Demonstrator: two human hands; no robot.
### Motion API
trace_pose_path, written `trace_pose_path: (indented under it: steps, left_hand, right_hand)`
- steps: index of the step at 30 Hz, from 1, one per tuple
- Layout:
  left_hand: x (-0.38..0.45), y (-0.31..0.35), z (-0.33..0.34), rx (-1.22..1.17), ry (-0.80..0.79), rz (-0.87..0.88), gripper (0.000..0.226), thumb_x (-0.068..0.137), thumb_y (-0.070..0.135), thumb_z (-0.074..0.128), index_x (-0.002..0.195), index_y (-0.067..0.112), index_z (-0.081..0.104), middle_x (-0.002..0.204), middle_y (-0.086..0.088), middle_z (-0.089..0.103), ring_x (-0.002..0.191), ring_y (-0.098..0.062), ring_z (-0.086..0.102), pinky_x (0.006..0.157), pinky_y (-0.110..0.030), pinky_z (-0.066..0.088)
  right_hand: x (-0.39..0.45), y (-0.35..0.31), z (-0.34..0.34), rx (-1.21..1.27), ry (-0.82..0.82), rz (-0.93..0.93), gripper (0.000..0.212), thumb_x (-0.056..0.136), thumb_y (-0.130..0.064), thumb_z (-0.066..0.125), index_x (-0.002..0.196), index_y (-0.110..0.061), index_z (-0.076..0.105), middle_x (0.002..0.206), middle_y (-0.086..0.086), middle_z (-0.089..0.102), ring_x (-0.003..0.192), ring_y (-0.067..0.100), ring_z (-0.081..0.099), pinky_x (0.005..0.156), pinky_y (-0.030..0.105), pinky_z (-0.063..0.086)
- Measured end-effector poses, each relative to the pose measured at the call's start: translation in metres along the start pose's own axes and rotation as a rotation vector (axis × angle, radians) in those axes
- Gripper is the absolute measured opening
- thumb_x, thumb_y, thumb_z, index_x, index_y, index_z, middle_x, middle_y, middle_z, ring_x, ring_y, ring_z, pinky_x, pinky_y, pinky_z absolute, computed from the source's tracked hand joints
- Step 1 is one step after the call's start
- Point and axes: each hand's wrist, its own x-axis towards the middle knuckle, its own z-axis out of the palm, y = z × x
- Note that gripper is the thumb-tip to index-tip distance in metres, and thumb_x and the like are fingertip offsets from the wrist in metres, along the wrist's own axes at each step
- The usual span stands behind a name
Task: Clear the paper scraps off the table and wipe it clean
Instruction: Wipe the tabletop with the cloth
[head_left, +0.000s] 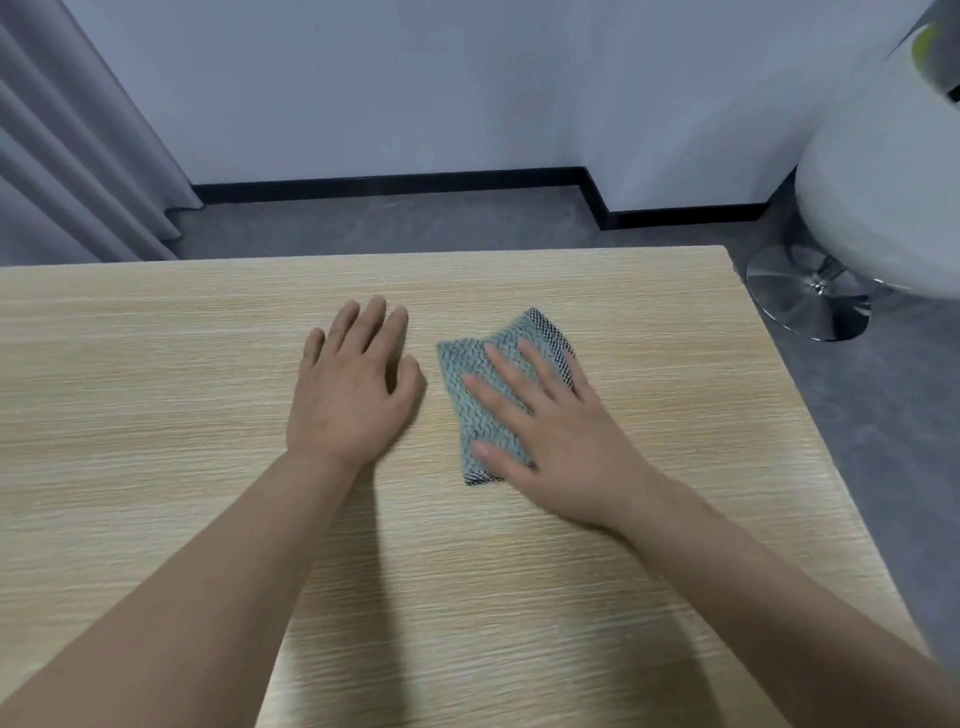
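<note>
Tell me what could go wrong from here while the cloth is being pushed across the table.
1. The right hand only presses flat on the folded cloth, with no grip, so the cloth may bunch or slip out from under the palm.
2. The cloth lies near the table right edge; a stroke that way could push it off onto the floor.
3. The left hand rests flat on the surface, so the area under it may be missed.

cloth: grey-green, woven zigzag pattern, dark checked trim at far and near ends | state: folded into a narrow oblong, lying flat, perhaps doubled over, hard to tell | place: right of centre on the table | table: pale wood-grain top, no paper scraps in sight
</note>
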Motion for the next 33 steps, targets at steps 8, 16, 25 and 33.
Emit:
trace_pose_path:
  steps: [8, 16, 25, 33]
  left_hand:
    - [-0.001, 0.002, -0.002, 0.009, -0.01, -0.009, 0.054, 0.097, 0.04, 0.025, 0.15, 0.029, 0.018, 0.159, 0.008, 0.008, 0.145, -0.011, -0.002, 0.118, -0.036, -0.001]
    - [0.0, 0.002, 0.0, 0.025, 0.017, -0.01, 0.054, 0.097, 0.039, 0.027, 0.149, 0.028, 0.021, 0.158, 0.007, 0.011, 0.145, -0.012, 0.002, 0.118, -0.037, 0.001]
    - [0.0, 0.002, 0.001, 0.022, 0.017, -0.002, 0.061, 0.09, 0.044, 0.018, 0.149, 0.028, 0.023, 0.158, 0.006, 0.013, 0.145, -0.012, 0.003, 0.118, -0.037, 0.002]
    - [0.0, 0.002, 0.001, 0.024, 0.023, -0.009, 0.054, 0.096, 0.039, 0.028, 0.149, 0.027, 0.024, 0.158, 0.006, 0.013, 0.145, -0.012, 0.004, 0.118, -0.038, 0.003]
  right_hand:
    - [0.063, 0.087, -0.019, -0.006, 0.063, 0.434, 0.064, 0.093, -0.065, 0.016, 0.149, -0.039, 0.001, 0.159, -0.006, -0.008, 0.146, 0.019, -0.011, 0.116, 0.047, -0.01]
    - [0.044, 0.007, -0.002, -0.059, 0.048, 0.058, 0.065, 0.091, -0.065, 0.006, 0.148, -0.038, -0.009, 0.157, -0.006, -0.017, 0.144, 0.02, -0.02, 0.115, 0.048, -0.015]
    - [0.08, 0.096, -0.022, -0.017, 0.079, 0.494, 0.064, 0.093, -0.063, 0.014, 0.15, -0.035, 0.001, 0.159, -0.003, -0.007, 0.146, 0.022, -0.011, 0.117, 0.049, -0.009]
    - [0.069, 0.008, -0.005, -0.029, 0.076, 0.153, 0.063, 0.094, -0.061, 0.012, 0.149, -0.035, -0.004, 0.158, -0.005, -0.012, 0.145, 0.021, -0.017, 0.115, 0.047, -0.016]
